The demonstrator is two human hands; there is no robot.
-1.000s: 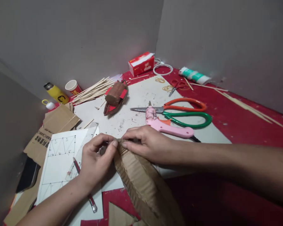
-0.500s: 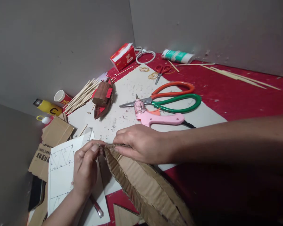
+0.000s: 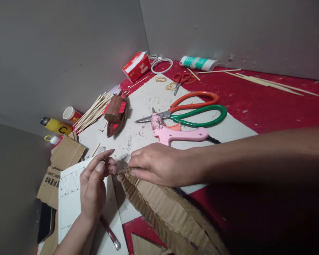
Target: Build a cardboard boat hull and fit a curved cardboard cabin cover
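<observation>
Right hand [image 3: 159, 164]: seen from my head, thumb below and fingers above, pinching the rim of the shell just beside its pointed far end.
Left hand [image 3: 95, 180]: fingers loosely spread, forefinger stretched out and thumb apart from it, pinching nothing I can make out; the lower fingertips are very near the shell's tip, touching or not I cannot tell.
Shell [image 3: 166, 207]: cardboard, running from under my right fingers back towards me.
Just changed: half a second ago my left thumb and forefinger were at the tip; now they have lifted off. I judge that my right hand alone steadies that end, leaving my left free.
Glue gun [image 3: 180, 134]: just beyond my right hand, overlapping the shears [image 3: 166, 115].
Boat [image 3: 115, 111]: beyond my left hand, well apart from it.
Sheet [image 3: 71, 207]: left of my left hand, partly under that forearm.
</observation>
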